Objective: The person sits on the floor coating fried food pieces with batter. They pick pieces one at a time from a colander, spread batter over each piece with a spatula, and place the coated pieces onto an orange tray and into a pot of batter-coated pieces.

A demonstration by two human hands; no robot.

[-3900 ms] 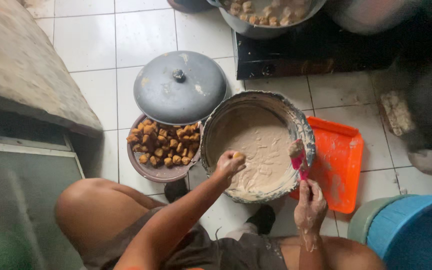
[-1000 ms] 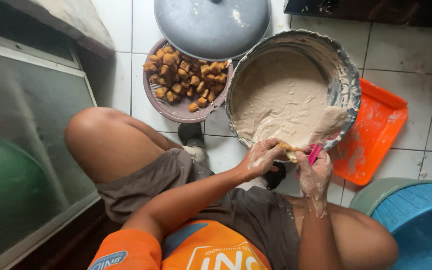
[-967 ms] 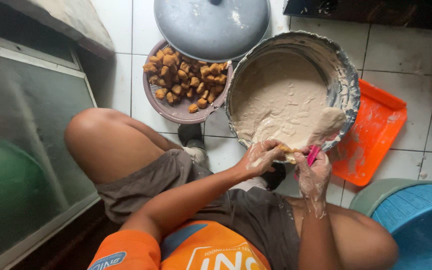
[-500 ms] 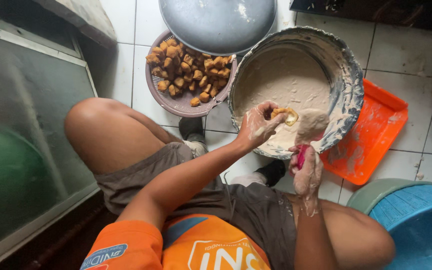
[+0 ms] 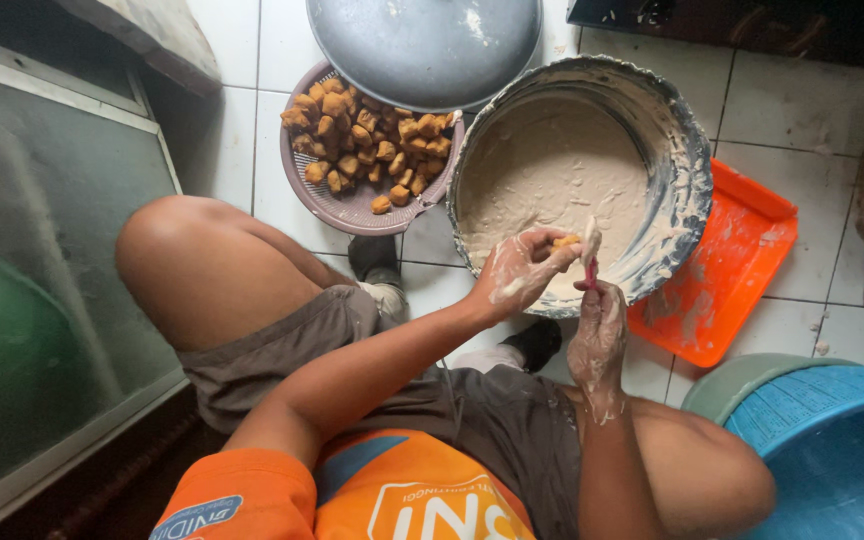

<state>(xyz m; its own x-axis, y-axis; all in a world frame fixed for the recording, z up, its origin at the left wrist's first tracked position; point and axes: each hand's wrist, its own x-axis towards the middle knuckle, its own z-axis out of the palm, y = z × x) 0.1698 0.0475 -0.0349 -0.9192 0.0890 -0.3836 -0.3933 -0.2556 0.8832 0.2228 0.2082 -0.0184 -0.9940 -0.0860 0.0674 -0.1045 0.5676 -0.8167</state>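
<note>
A large metal bowl [image 5: 677, 150] of pale batter sits on the tiled floor in front of me. My left hand [image 5: 522, 270], smeared with batter, pinches a small golden fried piece [image 5: 567, 241] over the bowl's near rim. My right hand [image 5: 600, 335] grips a pink-handled spoon [image 5: 590, 255] coated in batter, its tip against the piece. A mauve basket [image 5: 352, 212] of golden-brown fried pieces [image 5: 367, 150] stands left of the bowl.
A grey metal lid [image 5: 422, 45] rests behind the basket. An orange tray [image 5: 732, 265] lies under the bowl's right side. A blue basin [image 5: 832, 450] sits at lower right. A glass-fronted cabinet [image 5: 42, 280] stands on my left.
Both hands have stayed over the bowl's near rim, the left still on the fried piece. The spoon has turned upright, its tip against the piece. The view shifted slightly.
</note>
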